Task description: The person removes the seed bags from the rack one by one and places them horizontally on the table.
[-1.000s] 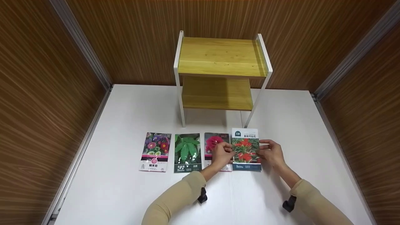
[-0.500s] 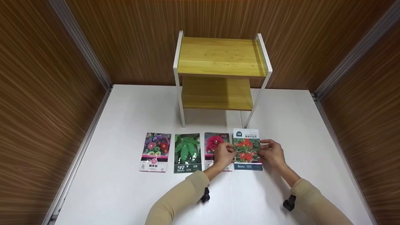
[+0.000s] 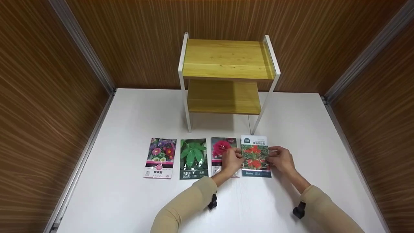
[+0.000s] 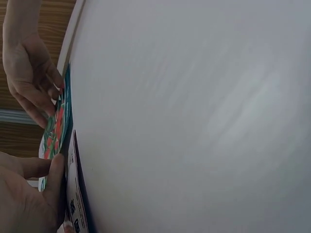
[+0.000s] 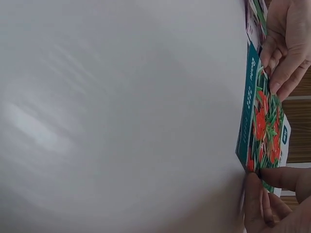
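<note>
My left hand (image 3: 230, 161) and right hand (image 3: 282, 158) pinch opposite side edges of a seed packet (image 3: 255, 158) with red flowers, a white top and a dark teal bottom band. In the right wrist view, thumb and finger of my right hand (image 5: 279, 201) grip its edge. The left wrist view has my left hand (image 4: 29, 194) at the other edge, close to a neighbouring packet. Under the left hand and partly hidden lies a packet with a deep pink flower (image 3: 221, 146). Further left are a green-leaf packet (image 3: 193, 157) and a mixed-flower packet (image 3: 160, 158).
Behind the row of packets stands a two-tier rack with wooden shelves (image 3: 228, 60) and a white frame (image 3: 185, 97). All of it is on a white table (image 3: 129, 129), enclosed by brown wood-grain panels (image 3: 145, 42).
The red-flower packet has shifted slightly right, and its top edge has come a little nearer. My left hand moved slightly right along with it; the other packets stayed put.
</note>
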Action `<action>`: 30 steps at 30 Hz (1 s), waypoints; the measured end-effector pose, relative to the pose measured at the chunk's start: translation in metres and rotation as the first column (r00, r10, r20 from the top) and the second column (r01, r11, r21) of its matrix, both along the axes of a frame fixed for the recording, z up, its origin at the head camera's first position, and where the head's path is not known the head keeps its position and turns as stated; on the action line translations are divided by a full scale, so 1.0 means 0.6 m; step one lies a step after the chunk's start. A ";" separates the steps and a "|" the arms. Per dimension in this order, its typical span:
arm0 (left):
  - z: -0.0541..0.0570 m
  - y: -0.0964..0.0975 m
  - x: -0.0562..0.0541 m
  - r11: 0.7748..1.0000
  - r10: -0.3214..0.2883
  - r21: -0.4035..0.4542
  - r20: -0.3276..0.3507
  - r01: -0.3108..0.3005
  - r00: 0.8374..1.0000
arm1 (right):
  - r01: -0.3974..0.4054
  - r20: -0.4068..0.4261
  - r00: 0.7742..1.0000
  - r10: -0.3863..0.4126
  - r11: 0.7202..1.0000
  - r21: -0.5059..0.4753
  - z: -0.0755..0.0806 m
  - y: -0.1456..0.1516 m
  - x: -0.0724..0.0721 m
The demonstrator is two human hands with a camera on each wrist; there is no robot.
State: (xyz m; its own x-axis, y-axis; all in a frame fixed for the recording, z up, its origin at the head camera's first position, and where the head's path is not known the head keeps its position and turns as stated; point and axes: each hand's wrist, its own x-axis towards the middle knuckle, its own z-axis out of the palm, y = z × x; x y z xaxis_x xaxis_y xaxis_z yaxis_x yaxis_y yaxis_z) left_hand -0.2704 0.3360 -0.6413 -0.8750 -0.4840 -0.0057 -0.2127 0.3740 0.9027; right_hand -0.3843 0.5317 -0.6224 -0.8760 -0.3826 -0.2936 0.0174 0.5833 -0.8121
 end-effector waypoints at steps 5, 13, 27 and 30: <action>0.000 0.001 -0.002 0.997 0.008 -0.080 0.011 -0.007 1.000 | -0.005 -0.009 1.000 0.005 1.000 0.021 -0.002 0.000 0.000; 0.000 0.001 -0.004 0.994 0.007 -0.111 -0.020 -0.009 1.000 | -0.011 -0.021 1.000 0.013 0.998 0.060 -0.002 -0.002 -0.001; 0.016 -0.023 0.001 0.997 -0.011 -0.072 -0.019 0.009 1.000 | 0.024 -0.108 0.994 -0.014 0.995 0.093 -0.002 -0.011 0.005; 0.023 -0.034 0.005 0.996 0.002 -0.092 -0.015 -0.003 1.000 | 0.016 -0.156 0.988 -0.002 0.996 0.089 0.000 -0.013 0.007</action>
